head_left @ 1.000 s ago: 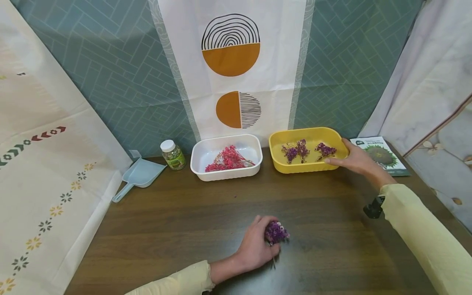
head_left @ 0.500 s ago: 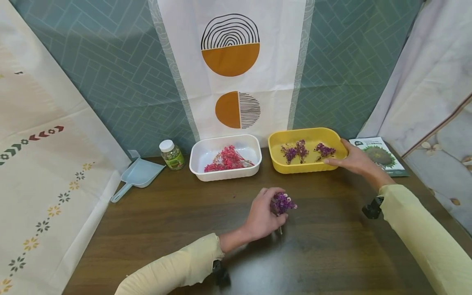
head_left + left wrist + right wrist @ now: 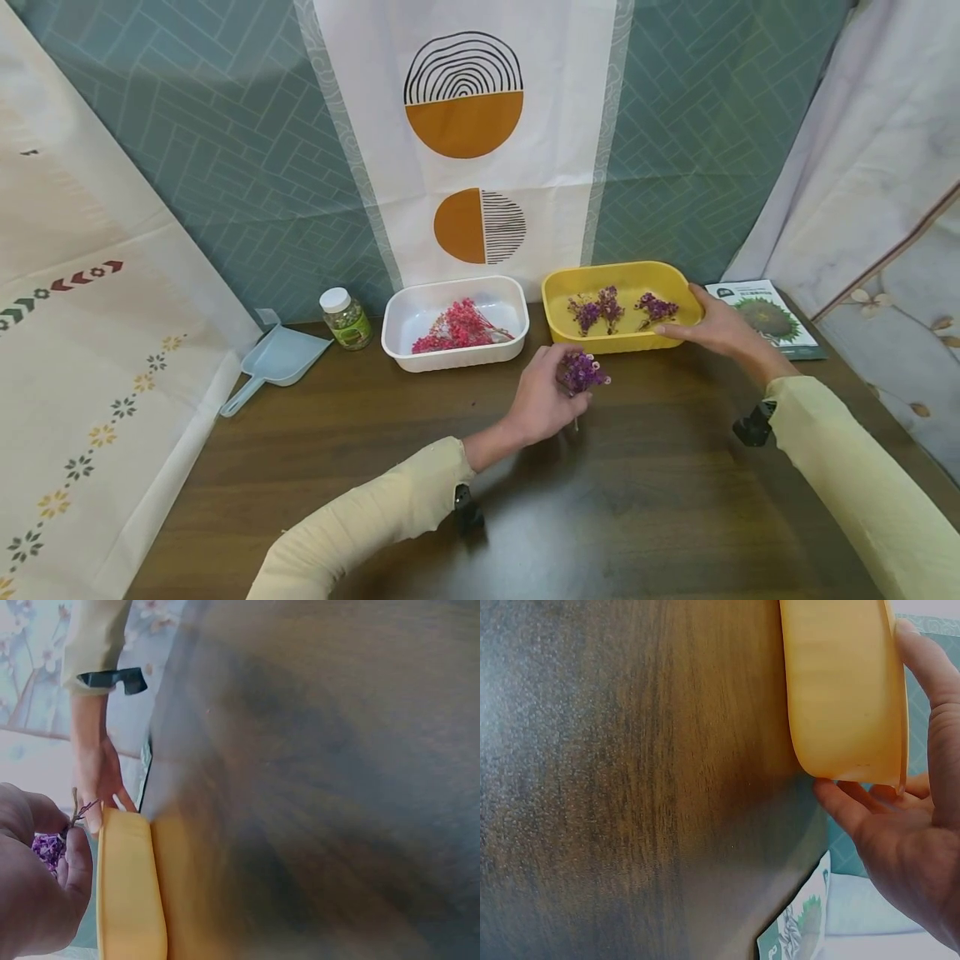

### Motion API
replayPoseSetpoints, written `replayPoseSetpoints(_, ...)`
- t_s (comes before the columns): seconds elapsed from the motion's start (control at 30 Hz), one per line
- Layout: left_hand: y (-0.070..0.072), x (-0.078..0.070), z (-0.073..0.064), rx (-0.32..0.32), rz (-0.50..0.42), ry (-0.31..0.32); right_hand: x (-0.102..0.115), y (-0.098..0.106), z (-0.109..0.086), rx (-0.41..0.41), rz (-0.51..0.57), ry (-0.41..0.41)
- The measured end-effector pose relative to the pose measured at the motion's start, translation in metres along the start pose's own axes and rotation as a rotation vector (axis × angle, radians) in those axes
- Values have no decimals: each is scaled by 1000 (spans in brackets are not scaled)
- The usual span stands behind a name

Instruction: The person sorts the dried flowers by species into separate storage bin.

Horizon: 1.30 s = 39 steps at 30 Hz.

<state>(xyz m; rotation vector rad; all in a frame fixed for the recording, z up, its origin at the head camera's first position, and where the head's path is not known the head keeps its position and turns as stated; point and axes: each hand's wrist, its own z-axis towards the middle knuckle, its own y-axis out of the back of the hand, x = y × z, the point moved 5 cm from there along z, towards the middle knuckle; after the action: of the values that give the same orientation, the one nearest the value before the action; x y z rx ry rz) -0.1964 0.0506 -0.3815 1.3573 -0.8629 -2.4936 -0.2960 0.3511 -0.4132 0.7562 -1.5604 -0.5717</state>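
Observation:
My left hand (image 3: 542,398) pinches a small bunch of dried purple flowers (image 3: 581,372) above the table, just in front of the yellow tray (image 3: 622,342). In the left wrist view its thin stems (image 3: 76,814) poke out between thumb and fingers. My right hand (image 3: 716,327) grips the tray's right end. The right wrist view has the thumb (image 3: 922,656) at the rim and the fingers against the end wall. Inside the tray lie several purple sprigs (image 3: 656,307).
Left of the yellow tray stands a white tray (image 3: 457,361) with pink dried flowers (image 3: 459,325). Farther left are a lidded jar (image 3: 347,319) and a light blue dustpan (image 3: 283,357). A flat packet with a green plant picture (image 3: 768,315) lies beyond my right hand.
My left hand has carried the purple bunch forward and slightly right across the table, up near the yellow tray. My right hand keeps its hold on the tray's end.

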Motion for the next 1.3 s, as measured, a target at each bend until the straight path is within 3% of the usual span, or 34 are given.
replayPoseSetpoints(0.17,-2,5,14,23,5,30,0,-1,0,-1,5,3)
replayPoseSetpoints(0.4,0,16,40,59,-23,143,-1,-3,2,-10,-7,18)
replayPoseSetpoints(0.9,-6,26,89,41,115,247,2,-4,3,-13,-15,36)
replayPoseSetpoints(1.13,-10,30,105,27,119,261,1,-4,4,-16,-11,25)
replayPoseSetpoints(1.3,-13,35,115,29,118,310,0,-1,4,-20,-10,27)
